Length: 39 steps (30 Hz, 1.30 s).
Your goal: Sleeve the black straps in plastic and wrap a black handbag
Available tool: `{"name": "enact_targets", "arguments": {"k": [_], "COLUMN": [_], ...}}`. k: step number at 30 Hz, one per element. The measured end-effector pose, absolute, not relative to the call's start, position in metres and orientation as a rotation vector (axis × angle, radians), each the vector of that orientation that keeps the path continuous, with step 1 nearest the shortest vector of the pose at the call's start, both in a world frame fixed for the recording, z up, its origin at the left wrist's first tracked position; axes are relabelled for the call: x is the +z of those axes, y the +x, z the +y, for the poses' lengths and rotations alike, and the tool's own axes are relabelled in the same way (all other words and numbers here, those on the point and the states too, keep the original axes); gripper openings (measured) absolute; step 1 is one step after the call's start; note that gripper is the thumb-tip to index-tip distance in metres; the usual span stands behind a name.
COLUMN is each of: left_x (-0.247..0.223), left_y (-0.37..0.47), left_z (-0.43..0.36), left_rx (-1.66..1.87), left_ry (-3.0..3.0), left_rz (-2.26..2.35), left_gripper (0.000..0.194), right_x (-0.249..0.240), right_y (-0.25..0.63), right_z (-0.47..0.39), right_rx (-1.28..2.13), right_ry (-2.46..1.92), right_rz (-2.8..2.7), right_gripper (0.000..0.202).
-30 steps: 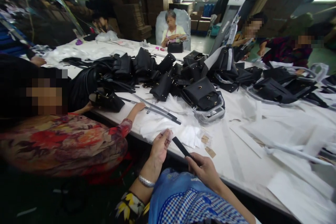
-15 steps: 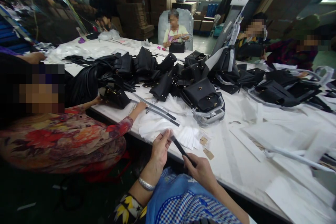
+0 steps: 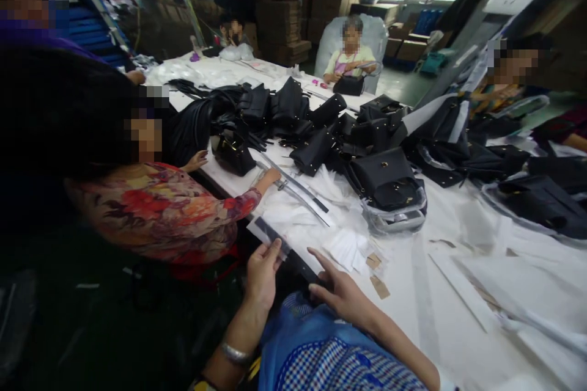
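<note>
Between my two hands runs a flat black strap [image 3: 301,266], slanting over the table's front edge. A thin, see-through white sleeve [image 3: 255,232] covers its far end. My left hand [image 3: 262,274] is closed, pinching the sleeved part between thumb and fingers. Lower down, my right hand [image 3: 345,294] grips the strap's nearer part, its index finger stretched out above it. Just beyond lies a pile of thin white sleeves [image 3: 346,249]. A grey-wrapped strap [image 3: 300,188] with a black end rests behind my left hand, close to a co-worker's hand [image 3: 271,176].
Black handbags [image 3: 385,180] crowd the middle of the white table [image 3: 408,333], some with wrapped handles. Brown tags [image 3: 380,286] lie right of the sleeves, white sheets [image 3: 527,281] farther right. A co-worker in a floral top [image 3: 183,208] sits close on my left; others sit across the table.
My view has turned left. The strap's far end now extends past my left hand inside the sleeve, and my right index finger has stretched out. The co-worker's other hand has left the black bag.
</note>
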State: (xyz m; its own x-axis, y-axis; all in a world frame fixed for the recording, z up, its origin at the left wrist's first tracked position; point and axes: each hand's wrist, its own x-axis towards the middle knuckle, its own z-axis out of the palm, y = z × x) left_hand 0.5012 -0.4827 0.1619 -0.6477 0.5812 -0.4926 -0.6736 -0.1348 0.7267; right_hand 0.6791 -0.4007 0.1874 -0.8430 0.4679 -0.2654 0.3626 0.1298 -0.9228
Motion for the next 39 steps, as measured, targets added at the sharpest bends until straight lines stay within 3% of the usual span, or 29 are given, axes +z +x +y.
{"name": "enact_targets", "arguments": {"k": [5, 11, 19, 25, 32, 39], "left_x": [0.150, 0.157, 0.148, 0.152, 0.148, 0.144], "left_y": [0.490, 0.527, 0.487, 0.523, 0.480, 0.501], "left_z": [-0.520, -0.524, -0.561, -0.540, -0.564, -0.548], "left_rx": [1.972, 1.890, 2.039, 1.943, 2.033, 1.898], "left_ry": [-0.403, -0.256, -0.489, -0.347, -0.571, -0.594], "left_rz": [1.266, 1.110, 1.319, 1.082, 1.283, 1.164], "left_gripper": [0.011, 0.034, 0.029, 0.030, 0.016, 0.009], "right_x": [0.193, 0.210, 0.202, 0.208, 0.206, 0.212], "right_y": [0.670, 0.607, 0.635, 0.590, 0.628, 0.623], "right_z": [-0.398, -0.399, -0.383, -0.392, -0.360, -0.362], "right_rx": [1.788, 1.678, 2.146, 1.871, 2.342, 2.077], "right_ry": [-0.853, -0.627, -0.670, -0.493, -0.669, -0.625], "right_rz": [-2.420, -2.594, -2.548, -2.674, -2.461, -2.563], "right_gripper": [0.064, 0.060, 0.067, 0.058, 0.071, 0.059]}}
